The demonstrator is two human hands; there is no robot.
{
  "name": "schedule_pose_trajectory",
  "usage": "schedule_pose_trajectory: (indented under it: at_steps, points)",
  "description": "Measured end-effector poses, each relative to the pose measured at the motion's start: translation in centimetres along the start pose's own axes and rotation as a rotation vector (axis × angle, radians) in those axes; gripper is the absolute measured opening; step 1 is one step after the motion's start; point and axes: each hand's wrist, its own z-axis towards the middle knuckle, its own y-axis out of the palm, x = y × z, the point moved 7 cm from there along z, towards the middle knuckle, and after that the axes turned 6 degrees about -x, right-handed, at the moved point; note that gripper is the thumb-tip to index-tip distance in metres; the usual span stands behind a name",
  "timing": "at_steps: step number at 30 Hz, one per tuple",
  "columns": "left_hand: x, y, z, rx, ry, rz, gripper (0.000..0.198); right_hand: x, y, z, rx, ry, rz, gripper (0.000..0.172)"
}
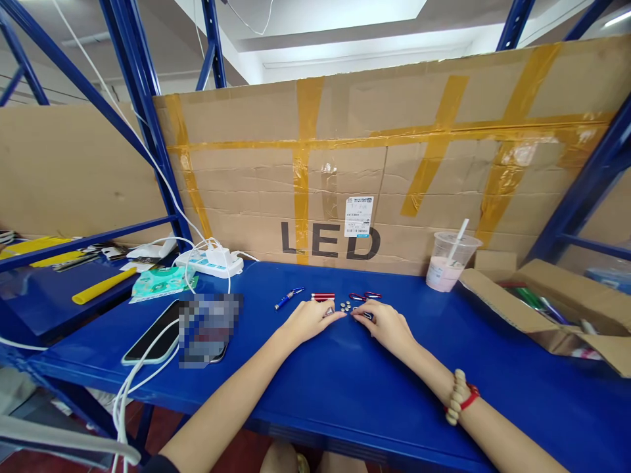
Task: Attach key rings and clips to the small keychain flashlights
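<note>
My left hand (310, 320) rests on the blue table with its fingers curled. A small shiny piece shows by its thumb, too small to name. Just beyond lie red metal tubes (323, 297). My right hand (388, 322) pinches a short dark cylinder (367, 315) close to the tabletop. Between the two hands sit several small round silver pieces (346, 307), like button cells. Red clips (373, 295) that look like carabiners lie behind them. To the left of my left hand is a blue pen-like tube (286, 300) with a clip at its far end.
A cup with a straw (444, 266) stands at the back right, beside an open cardboard box (522, 309) holding pens. On the left are a phone (152, 334), a blurred-out item, white cables and a power strip (211, 263). A cardboard wall (246, 197) closes off the back.
</note>
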Motion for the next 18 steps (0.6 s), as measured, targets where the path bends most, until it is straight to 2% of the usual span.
schedule_pose_trajectory:
  at_steps: [4,12,18]
  points:
    - [-0.3,0.3,0.2,-0.041,0.014,-0.079,0.040,-0.3,-0.1,-0.1,0.010,-0.018,0.020,0.018]
    - [-0.1,-0.3,0.1,0.024,0.029,-0.106,0.029,-0.6,-1.7,-0.4,0.165,-0.030,0.110,0.020]
    - [0.2,-0.1,0.2,0.002,0.040,-0.023,0.032,-0.6,-1.0,-0.1,0.064,-0.044,0.056,0.016]
